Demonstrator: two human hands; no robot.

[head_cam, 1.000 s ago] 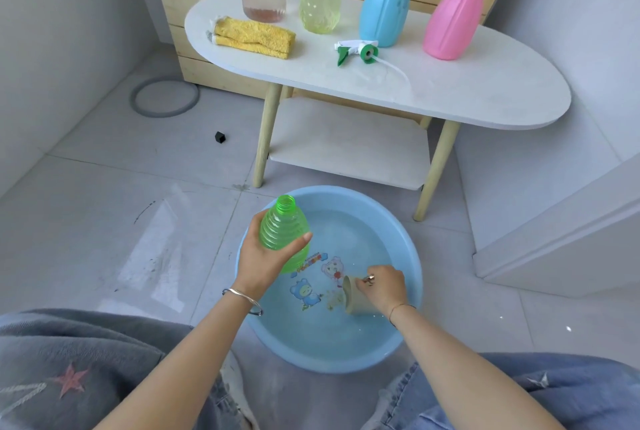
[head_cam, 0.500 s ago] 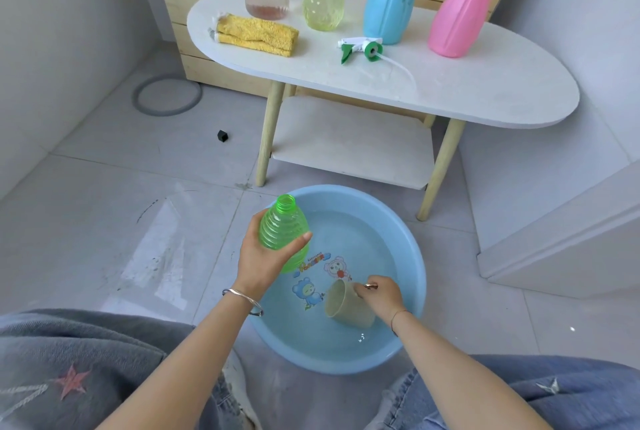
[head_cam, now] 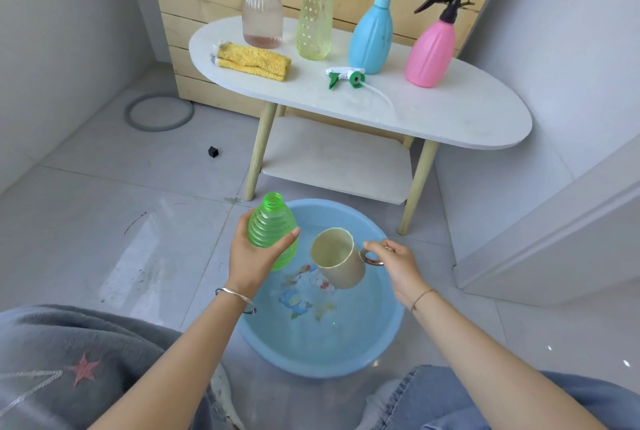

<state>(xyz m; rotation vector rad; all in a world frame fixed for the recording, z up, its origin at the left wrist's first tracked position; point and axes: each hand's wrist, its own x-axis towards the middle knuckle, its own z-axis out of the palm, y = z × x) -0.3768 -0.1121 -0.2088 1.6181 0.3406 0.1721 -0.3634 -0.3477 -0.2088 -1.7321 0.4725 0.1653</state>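
My left hand [head_cam: 252, 256] grips a green ribbed bottle [head_cam: 270, 227] with no cap, held upright over the left rim of a blue basin [head_cam: 381, 343] of water on the floor. My right hand [head_cam: 398, 265] pinches the metal handle of a beige cup [head_cam: 337, 261], lifted above the water and tilted with its mouth toward the bottle. Cartoon pictures show on the basin's bottom. A green and white spray head [head_cam: 346, 77] with its tube lies on the white oval table [head_cam: 467, 117].
On the table stand a pale pink, a yellow-green, a blue [head_cam: 372, 38] and a pink spray bottle [head_cam: 431, 51], plus a folded yellow cloth [head_cam: 254, 62]. A lower shelf sits under the tabletop. A grey ring [head_cam: 159, 112] and a small black piece [head_cam: 213, 152] lie on the floor. My knees flank the basin.
My right hand has lifted the cup out of the water and brought it up beside the bottle. The left hand still holds the green bottle in place.
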